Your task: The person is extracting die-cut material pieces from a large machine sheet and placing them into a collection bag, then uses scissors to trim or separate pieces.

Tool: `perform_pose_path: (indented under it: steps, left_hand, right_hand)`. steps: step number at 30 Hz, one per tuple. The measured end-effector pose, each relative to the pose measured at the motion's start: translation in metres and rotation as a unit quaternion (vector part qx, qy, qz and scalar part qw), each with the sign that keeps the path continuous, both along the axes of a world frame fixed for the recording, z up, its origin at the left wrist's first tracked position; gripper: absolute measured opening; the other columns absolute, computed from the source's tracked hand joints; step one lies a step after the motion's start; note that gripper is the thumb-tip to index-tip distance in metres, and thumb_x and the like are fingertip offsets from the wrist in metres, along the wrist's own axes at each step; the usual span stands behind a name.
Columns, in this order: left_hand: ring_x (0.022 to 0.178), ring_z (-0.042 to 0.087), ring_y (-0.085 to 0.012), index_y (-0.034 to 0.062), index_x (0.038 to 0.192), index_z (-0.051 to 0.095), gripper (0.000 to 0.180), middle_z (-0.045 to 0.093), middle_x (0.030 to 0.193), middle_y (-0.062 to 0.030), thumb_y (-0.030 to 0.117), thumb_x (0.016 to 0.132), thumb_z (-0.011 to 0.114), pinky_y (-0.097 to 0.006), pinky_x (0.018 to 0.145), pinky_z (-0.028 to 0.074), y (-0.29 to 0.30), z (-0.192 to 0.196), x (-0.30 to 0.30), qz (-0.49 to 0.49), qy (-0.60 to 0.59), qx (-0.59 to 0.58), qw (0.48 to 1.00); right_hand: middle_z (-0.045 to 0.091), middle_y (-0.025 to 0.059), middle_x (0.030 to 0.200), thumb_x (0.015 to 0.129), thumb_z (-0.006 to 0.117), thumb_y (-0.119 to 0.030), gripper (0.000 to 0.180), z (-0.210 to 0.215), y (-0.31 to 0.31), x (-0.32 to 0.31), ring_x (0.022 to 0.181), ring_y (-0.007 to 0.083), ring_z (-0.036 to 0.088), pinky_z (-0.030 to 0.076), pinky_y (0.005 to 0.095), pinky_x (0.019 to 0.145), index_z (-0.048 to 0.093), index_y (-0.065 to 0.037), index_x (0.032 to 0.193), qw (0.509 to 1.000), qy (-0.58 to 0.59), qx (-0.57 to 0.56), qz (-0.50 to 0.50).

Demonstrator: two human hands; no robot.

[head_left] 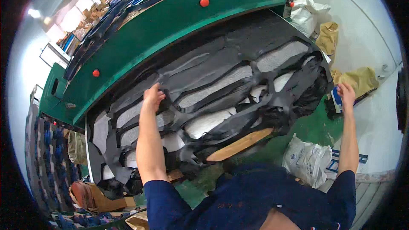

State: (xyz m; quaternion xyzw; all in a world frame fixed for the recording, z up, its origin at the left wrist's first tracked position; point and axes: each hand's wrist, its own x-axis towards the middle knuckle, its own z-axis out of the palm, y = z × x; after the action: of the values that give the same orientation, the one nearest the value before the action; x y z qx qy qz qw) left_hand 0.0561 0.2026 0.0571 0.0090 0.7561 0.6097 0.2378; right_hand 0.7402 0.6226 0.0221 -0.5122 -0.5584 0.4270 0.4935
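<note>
Pictured at a green machine (179,23), with both arms stretched wide over a worktop (87,153) covered by a black sheet (208,70). Shown with the left hand (153,96) over the sheet, left of the worktop's middle, fingers loosely curled; impossible to tell whether gripping the material or only hovering close to it. Shown with the right hand (346,94) just outside the worktop's near right corner, fingers bent in toward the thumb; impossible to tell whether pinching anything.

Spread from under the machine at the worktop's far edge to the near edge, in the sheet's case, and pierced by long openings with grey and white showing through; heaped in dark folds at the near right corner. Bordered along the near edge by a tan strip (240,145).

Marked with small blue print on a white sack (309,162), on the floor off the near edge toward the right corner, and with a row of tiny marks, too small to read, across a navy shirt (251,194). Fitted on the machine's front with two red buttons (204,2). Flanked beyond the right edge by a yellowish bag (360,79), near the right hand.
</note>
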Motion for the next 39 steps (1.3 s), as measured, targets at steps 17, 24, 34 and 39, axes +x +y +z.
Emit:
perform_pose_path:
  steps: [17, 24, 34, 39]
  left_hand:
    - [0.053, 0.042, -0.0188, 0.0101, 0.097, 0.051, 0.039, 0.037, 0.062, -0.0013, 0.045, 0.084, 0.062, -0.037, 0.056, 0.038, 0.03, -0.012, -0.022, 0.017, -0.17, 0.145, 0.975]
    - [0.05, 0.038, -0.0131, 0.0118, 0.092, 0.056, 0.041, 0.038, 0.06, 0.002, 0.051, 0.083, 0.064, -0.033, 0.052, 0.035, 0.022, -0.005, -0.015, 0.03, -0.166, 0.111, 0.979]
    - [0.068, 0.057, -0.0134, 0.0144, 0.098, 0.063, 0.038, 0.062, 0.084, -0.0013, 0.051, 0.086, 0.06, -0.026, 0.058, 0.041, 0.019, -0.02, -0.016, 0.013, -0.213, 0.292, 0.933]
    - [0.07, 0.059, -0.013, 0.0126, 0.098, 0.062, 0.038, 0.063, 0.086, -0.0026, 0.05, 0.089, 0.057, -0.028, 0.058, 0.045, 0.016, -0.027, -0.019, 0.014, -0.217, 0.365, 0.905]
  right_hand:
    - [0.07, 0.0142, 0.094, 0.087, 0.065, -0.014, 0.02, 0.092, -0.206, -0.495, 0.086, 0.0204, 0.068, 0.053, 0.0322, 0.076, 0.066, -0.003, 0.103, 0.774, -0.11, 0.264, 0.564]
    - [0.066, 0.0188, 0.11, 0.079, 0.07, -0.023, 0.045, 0.058, -0.24, -0.569, 0.104, 0.0315, 0.064, 0.051, 0.0389, 0.09, 0.06, 0.0, 0.117, 0.734, -0.199, 0.27, 0.591]
    - [0.064, 0.02, 0.111, 0.077, 0.069, -0.039, 0.058, 0.043, -0.288, -0.593, 0.105, 0.0363, 0.058, 0.047, 0.0452, 0.091, 0.059, 0.002, 0.118, 0.748, -0.303, 0.356, 0.472]
    - [0.065, 0.0189, 0.102, 0.082, 0.065, -0.034, 0.045, 0.041, -0.291, -0.606, 0.099, 0.0371, 0.059, 0.047, 0.0471, 0.085, 0.061, 0.0, 0.111, 0.773, -0.327, 0.332, 0.431]
